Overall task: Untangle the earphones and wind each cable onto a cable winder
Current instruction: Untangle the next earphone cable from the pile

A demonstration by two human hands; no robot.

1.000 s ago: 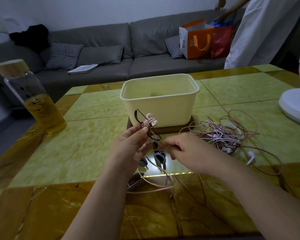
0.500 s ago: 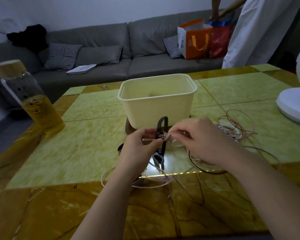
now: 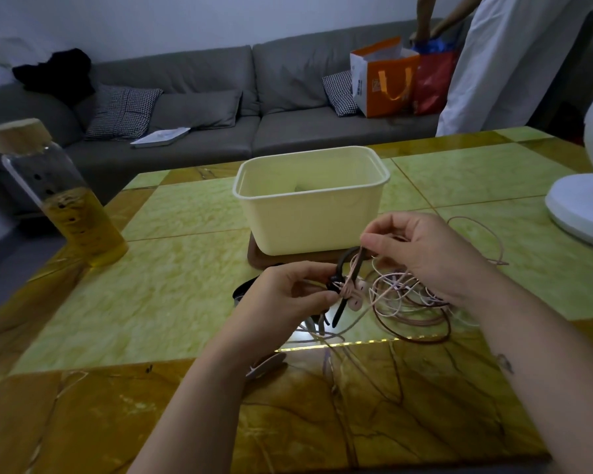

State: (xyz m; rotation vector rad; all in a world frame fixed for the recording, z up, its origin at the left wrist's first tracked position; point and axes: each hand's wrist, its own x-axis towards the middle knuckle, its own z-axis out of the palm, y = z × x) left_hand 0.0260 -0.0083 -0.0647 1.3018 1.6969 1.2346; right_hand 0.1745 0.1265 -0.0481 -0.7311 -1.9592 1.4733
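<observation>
My left hand (image 3: 288, 292) grips a black cable winder (image 3: 341, 273) just above the table, in front of the cream tub. A pink earphone cable (image 3: 353, 268) is wrapped round the winder, with pink earbuds (image 3: 355, 301) hanging beside it. My right hand (image 3: 421, 251) pinches this pink cable at the winder's top end. Behind and below my right hand lies a tangle of pink, white and brown earphone cables (image 3: 408, 302) on the table. More black winders (image 3: 317, 323) lie on the table under my left hand, partly hidden.
A cream plastic tub (image 3: 310, 213) stands on a brown board mid-table. A glass bottle of yellow liquid (image 3: 59, 196) is at the left, a white fan base (image 3: 579, 203) at the right. Beyond the table is a grey sofa with bags, where a person in white stands.
My right hand has lifted and moved right, pulling the pink cable up to the winder's top. The winder has tilted in my left hand, and the earbuds now hang at its right.
</observation>
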